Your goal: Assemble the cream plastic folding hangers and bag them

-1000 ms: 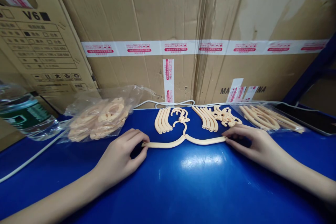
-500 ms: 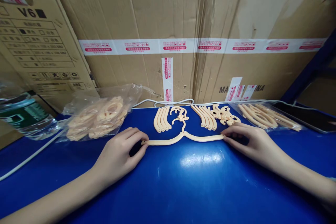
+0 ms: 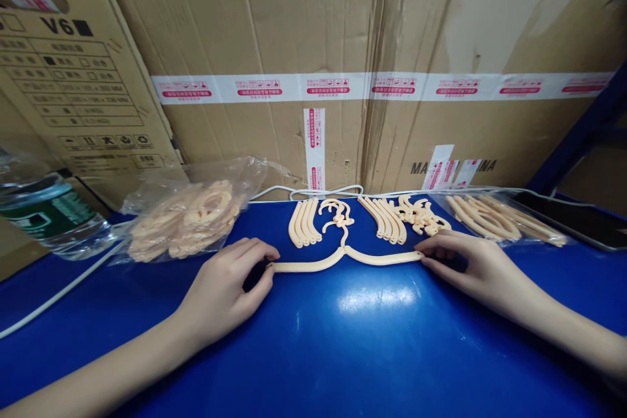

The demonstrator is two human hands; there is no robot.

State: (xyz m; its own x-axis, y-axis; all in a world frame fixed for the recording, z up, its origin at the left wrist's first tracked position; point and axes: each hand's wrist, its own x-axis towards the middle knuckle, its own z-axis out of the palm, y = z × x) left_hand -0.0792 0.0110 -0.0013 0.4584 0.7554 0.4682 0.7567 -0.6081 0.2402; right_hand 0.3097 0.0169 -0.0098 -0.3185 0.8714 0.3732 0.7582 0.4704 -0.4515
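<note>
A cream plastic clothes hanger (image 3: 377, 259) lies across the blue table, its two curved arms spread and its hook pointing toward the boxes. My left hand (image 3: 240, 277) pinches the tip of the left arm between thumb and fingers. At the other tip, my right hand (image 3: 455, 258) is closed on the right arm's end. Just behind the hanger are a row of loose hanger arms (image 3: 304, 225), a second row of arms (image 3: 385, 221), some hanger hooks (image 3: 336, 209) and a pile of small cream parts (image 3: 421, 215).
Clear bags of cream parts lie at left (image 3: 196, 215) and right (image 3: 482, 215). A water bottle (image 3: 53, 215) stands far left; a dark phone-like slab (image 3: 573, 219) rests far right. White cable (image 3: 63, 287) crosses the table (image 3: 323, 353). Cardboard boxes (image 3: 264, 144) wall the back.
Both hands stay at the hanger's ends, with the left fingers shifted slightly at the tip. The whole view has moved a little; the hanger lies as before.
</note>
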